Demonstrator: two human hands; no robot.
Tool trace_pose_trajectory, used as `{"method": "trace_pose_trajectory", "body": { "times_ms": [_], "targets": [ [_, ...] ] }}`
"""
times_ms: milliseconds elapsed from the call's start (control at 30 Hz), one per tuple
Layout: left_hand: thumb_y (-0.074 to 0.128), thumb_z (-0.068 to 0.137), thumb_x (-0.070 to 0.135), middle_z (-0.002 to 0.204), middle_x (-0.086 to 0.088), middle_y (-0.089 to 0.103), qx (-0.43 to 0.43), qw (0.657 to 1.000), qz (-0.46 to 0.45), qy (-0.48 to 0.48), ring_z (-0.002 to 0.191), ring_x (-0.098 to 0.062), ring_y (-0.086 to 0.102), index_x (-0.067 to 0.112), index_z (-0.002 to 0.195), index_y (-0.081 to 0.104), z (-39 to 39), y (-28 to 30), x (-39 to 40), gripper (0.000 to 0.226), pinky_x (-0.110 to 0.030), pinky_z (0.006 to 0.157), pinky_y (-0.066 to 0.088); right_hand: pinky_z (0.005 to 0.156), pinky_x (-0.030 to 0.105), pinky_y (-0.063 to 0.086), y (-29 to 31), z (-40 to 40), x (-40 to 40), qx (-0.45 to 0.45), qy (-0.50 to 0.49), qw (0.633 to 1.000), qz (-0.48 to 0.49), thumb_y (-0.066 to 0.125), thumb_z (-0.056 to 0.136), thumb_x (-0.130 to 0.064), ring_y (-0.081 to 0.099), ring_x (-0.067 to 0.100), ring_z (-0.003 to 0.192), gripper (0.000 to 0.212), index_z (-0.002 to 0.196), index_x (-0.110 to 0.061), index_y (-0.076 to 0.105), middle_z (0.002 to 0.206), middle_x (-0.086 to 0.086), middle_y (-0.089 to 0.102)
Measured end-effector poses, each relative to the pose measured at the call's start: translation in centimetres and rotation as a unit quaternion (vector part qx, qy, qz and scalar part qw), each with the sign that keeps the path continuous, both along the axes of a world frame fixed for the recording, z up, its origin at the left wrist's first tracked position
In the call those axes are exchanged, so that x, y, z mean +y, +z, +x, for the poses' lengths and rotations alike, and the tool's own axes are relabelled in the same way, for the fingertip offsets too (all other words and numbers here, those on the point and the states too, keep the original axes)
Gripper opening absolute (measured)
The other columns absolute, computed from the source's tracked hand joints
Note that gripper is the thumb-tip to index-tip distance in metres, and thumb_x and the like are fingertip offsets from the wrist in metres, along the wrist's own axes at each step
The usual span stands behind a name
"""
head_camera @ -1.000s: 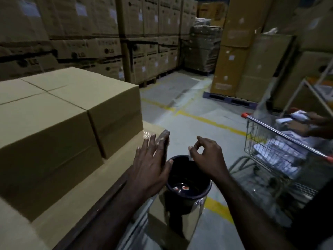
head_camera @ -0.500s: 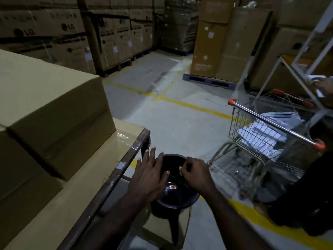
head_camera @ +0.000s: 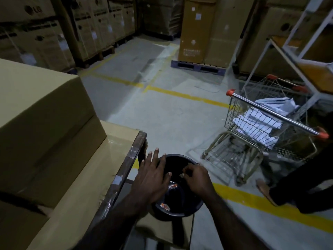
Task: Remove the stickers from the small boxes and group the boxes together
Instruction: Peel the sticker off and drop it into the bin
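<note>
The left hand is spread flat with its fingers straight, hovering over the left rim of a black bin; whether it touches the rim cannot be told. The right hand is over the bin's mouth with its fingers curled in, pinching a small pale scrap that looks like a sticker between the fingertips. Down inside the bin lie a few more small scraps, white with orange-red marks.

The bin stands on a brown cardboard piece just beside the near right corner of the counter, whose taped dark edge runs along the left hand's side. On the counter, to the left, sit large plain cardboard cartons, stacked.

To the right, well apart from the bin, a wire shopping cart with orange handle caps holds a heap of small white boxes. At the right edge another person's dark-clothed leg and foot show. Yellow floor lines cross the grey concrete, and tall stacks of warehouse cartons on pallets stand at the far side.
</note>
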State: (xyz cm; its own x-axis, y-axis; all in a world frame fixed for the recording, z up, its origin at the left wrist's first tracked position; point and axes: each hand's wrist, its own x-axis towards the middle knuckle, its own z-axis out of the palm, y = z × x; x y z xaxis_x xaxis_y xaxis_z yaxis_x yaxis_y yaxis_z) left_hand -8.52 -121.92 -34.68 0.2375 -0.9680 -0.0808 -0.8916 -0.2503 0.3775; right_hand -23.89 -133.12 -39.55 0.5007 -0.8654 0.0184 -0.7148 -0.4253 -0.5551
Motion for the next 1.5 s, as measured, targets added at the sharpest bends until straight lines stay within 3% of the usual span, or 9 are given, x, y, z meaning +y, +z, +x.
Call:
{"method": "trace_pose_trajectory", "body": {
  "times_ms": [167, 400, 633, 800, 933, 1000, 1067, 1200, 1500],
  "targets": [
    [0.033, 0.1, 0.045, 0.162, -0.005, -0.012, 0.008, 1.0, 0.002, -0.006, 0.148, -0.023, -0.01, 0.02, 0.154, 0.009, 0.3, -0.5, -0.6, 0.065, -0.043, 0.12, 0.008, 0.079, 0.032, 0.047, -0.8, 0.0, -0.2, 0.009, -0.018, 1.0, 0.013, 0.066, 0.079, -0.012, 0.065, 0.022, 0.099, 0.007, 0.078, -0.013, 0.072, 0.088, 0.005, 0.074],
    [0.033, 0.1, 0.046, 0.162, -0.007, -0.01, 0.007, 1.0, -0.003, -0.01, 0.148, -0.025, -0.008, 0.019, 0.154, 0.009, 0.3, -0.6, -1.0, 0.065, -0.042, 0.119, 0.007, 0.074, 0.032, 0.045, -1.1, -0.2, -0.4, 0.009, -0.046, 0.998, 0.037, 0.066, 0.076, -0.007, 0.066, 0.023, 0.087, 0.006, 0.071, -0.011, 0.066, 0.075, 0.005, 0.069],
    [0.033, 0.1, 0.046, 0.162, -0.006, -0.011, 0.016, 1.0, 0.002, -0.007, 0.148, -0.024, -0.009, 0.02, 0.154, 0.009, 0.0, -0.7, -0.5, 0.065, -0.043, 0.119, 0.007, 0.072, 0.032, 0.046, -2.0, -0.5, -0.1, -0.028, -0.062, 0.997, 0.042, 0.067, 0.086, -0.027, 0.066, 0.023, 0.092, 0.026, 0.068, -0.009, 0.066, 0.087, 0.01, 0.073],
    [0.033, 0.1, 0.046, 0.162, -0.005, -0.011, 0.018, 1.0, 0.002, -0.01, 0.148, -0.024, -0.009, 0.02, 0.154, 0.008, -0.4, -0.5, -0.5, 0.065, -0.044, 0.12, 0.008, 0.071, 0.03, 0.047, -1.6, -0.6, 0.1, -0.026, -0.053, 0.997, 0.042, 0.072, 0.078, -0.015, 0.067, 0.022, 0.093, 0.02, 0.063, -0.011, 0.06, 0.069, 0.005, 0.068],
    [0.033, 0.1, 0.045, 0.162, -0.005, -0.011, 0.013, 1.0, -0.001, -0.013, 0.148, -0.024, -0.009, 0.02, 0.154, 0.008, -0.6, -0.4, -0.6, 0.065, -0.044, 0.12, 0.009, 0.079, 0.016, 0.037, -1.5, -0.5, 0.5, -0.022, -0.055, 0.998, 0.038, 0.07, 0.073, -0.006, 0.065, 0.021, 0.096, 0.018, 0.063, -0.015, 0.058, 0.07, 0.002, 0.068],
    [0.033, 0.1, 0.045, 0.162, -0.005, -0.011, 0.012, 1.0, -0.003, -0.014, 0.148, -0.024, -0.009, 0.02, 0.154, 0.009, -0.6, -0.4, -0.6, 0.064, -0.044, 0.12, 0.008, 0.088, 0.021, 0.043, -1.5, -0.4, 0.6, -0.023, -0.051, 0.998, 0.036, 0.069, 0.072, -0.007, 0.065, 0.02, 0.092, 0.018, 0.065, -0.018, 0.057, 0.071, 0.0, 0.067],
    [0.033, 0.1, 0.045, 0.162, -0.006, -0.01, 0.012, 1.0, -0.004, -0.016, 0.148, -0.024, -0.009, 0.02, 0.154, 0.01, -0.4, -0.5, -0.7, 0.064, -0.044, 0.12, 0.008, 0.081, 0.032, 0.05, -1.7, -0.4, 0.5, -0.031, -0.054, 0.997, 0.035, 0.068, 0.075, -0.01, 0.066, 0.021, 0.091, 0.013, 0.067, -0.017, 0.06, 0.076, 0.001, 0.069],
    [0.033, 0.1, 0.045, 0.162, -0.006, -0.01, 0.015, 1.0, -0.004, -0.014, 0.148, -0.024, -0.009, 0.02, 0.154, 0.011, -0.1, -0.5, -1.0, 0.064, -0.044, 0.12, 0.007, 0.076, 0.034, 0.045, -1.4, -0.3, 0.4, -0.041, -0.066, 0.997, 0.02, 0.065, 0.086, -0.018, 0.066, 0.026, 0.092, 0.014, 0.08, -0.007, 0.071, 0.094, 0.012, 0.073],
    [0.032, 0.1, 0.046, 0.162, -0.006, -0.011, 0.012, 1.0, -0.005, -0.015, 0.148, -0.024, -0.009, 0.02, 0.155, 0.008, -0.1, -0.3, -0.8, 0.065, -0.044, 0.12, 0.007, 0.062, 0.018, 0.034, 1.6, -0.1, 0.4, -0.066, -0.073, 0.995, 0.033, 0.066, 0.087, -0.027, 0.056, 0.007, 0.066, 0.016, 0.074, -0.019, 0.067, 0.07, -0.003, 0.068]
  ]
}}
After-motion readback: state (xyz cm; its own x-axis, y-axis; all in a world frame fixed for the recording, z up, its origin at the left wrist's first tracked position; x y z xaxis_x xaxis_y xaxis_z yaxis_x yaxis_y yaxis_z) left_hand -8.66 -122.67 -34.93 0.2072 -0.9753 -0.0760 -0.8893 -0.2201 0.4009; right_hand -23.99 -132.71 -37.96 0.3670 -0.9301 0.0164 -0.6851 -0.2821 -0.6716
